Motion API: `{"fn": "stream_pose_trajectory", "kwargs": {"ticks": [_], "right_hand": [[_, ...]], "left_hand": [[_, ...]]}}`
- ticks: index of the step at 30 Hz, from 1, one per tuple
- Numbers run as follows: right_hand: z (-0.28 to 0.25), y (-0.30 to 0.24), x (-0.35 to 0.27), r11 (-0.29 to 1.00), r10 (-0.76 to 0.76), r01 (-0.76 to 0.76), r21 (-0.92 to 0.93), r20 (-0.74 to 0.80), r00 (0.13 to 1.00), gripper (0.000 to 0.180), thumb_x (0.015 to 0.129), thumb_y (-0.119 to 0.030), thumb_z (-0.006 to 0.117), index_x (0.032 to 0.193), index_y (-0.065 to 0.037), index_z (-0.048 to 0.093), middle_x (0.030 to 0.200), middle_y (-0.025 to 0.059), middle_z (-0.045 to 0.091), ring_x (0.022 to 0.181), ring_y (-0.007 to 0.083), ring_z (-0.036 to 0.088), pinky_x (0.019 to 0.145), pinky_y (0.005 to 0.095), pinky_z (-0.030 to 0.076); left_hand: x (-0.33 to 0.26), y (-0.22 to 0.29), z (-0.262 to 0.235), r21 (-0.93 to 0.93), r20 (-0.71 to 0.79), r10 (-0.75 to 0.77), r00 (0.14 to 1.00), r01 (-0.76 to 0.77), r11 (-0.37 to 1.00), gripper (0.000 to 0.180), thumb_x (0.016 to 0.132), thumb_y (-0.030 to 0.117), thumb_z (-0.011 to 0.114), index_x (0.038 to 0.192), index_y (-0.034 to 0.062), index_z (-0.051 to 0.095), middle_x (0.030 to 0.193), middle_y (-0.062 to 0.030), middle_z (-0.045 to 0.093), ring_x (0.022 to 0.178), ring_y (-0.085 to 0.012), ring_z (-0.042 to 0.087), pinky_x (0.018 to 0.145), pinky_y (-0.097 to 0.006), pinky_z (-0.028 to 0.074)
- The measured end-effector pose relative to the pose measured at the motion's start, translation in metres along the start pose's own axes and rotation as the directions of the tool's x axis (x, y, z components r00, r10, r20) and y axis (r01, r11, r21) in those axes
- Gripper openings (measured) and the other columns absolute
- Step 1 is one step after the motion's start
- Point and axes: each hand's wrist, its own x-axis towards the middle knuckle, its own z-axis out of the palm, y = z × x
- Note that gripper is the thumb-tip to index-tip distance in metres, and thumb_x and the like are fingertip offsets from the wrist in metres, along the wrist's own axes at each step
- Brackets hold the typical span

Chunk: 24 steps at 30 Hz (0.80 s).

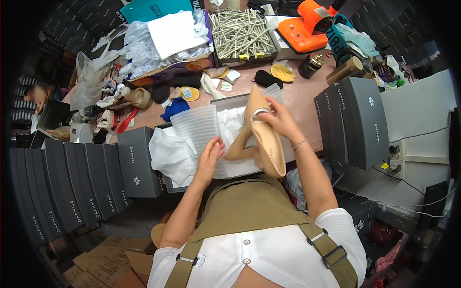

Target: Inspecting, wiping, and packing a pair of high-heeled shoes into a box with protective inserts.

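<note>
My right hand (pixel 281 120) grips a beige high-heeled shoe (pixel 266 139) by its upper, holding it tilted over an open shoe box. A second beige shoe (pixel 253 103) lies behind it, toe pointing away. My left hand (pixel 210 156) rests with spread fingers on a stack of translucent ribbed plastic sheets (pixel 197 126), just left of the shoe's heel. White tissue paper (pixel 173 153) spills from the box to the left of that hand.
Rows of dark grey shoe boxes stand at the left (pixel 72 187) and right (pixel 355 125). At the back lie a tray of metal rods (pixel 240 33), an orange machine (pixel 309 26), plastic bags (pixel 139 48) and tape rolls (pixel 140 97). Another person's hand (pixel 36 93) shows far left.
</note>
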Motion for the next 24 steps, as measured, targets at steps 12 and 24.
{"fn": "stream_pose_trajectory", "kwargs": {"ticks": [12,24], "right_hand": [[-0.091,0.171,-0.057,0.922,0.361,-0.382,-0.059,-0.225,0.905,0.065,0.084,-0.036,0.064,0.132,0.002,0.043,0.118,0.0253,0.056,0.105,0.0332,0.058,0.089,0.0384,0.046],[-0.020,0.122,-0.082,0.882,0.397,-0.356,0.307,-0.078,0.915,0.064,0.091,-0.030,0.057,0.142,-0.003,0.027,0.131,0.0231,0.044,0.113,0.0282,0.051,0.095,0.0350,0.042]], "left_hand": [[0.060,-0.048,0.040,0.553,-0.060,0.089,0.994,-0.041,0.832,0.038,0.087,0.018,0.055,0.119,-0.0020,0.054,0.110,-0.0203,0.061,0.104,-0.0331,0.058,0.090,-0.041,0.044],[0.093,-0.034,0.025,0.648,0.114,-0.142,0.983,0.035,0.761,0.034,0.083,0.022,0.066,0.103,-0.0041,0.060,0.081,-0.0102,0.064,0.069,-0.0141,0.058,0.065,-0.027,0.048]]}}
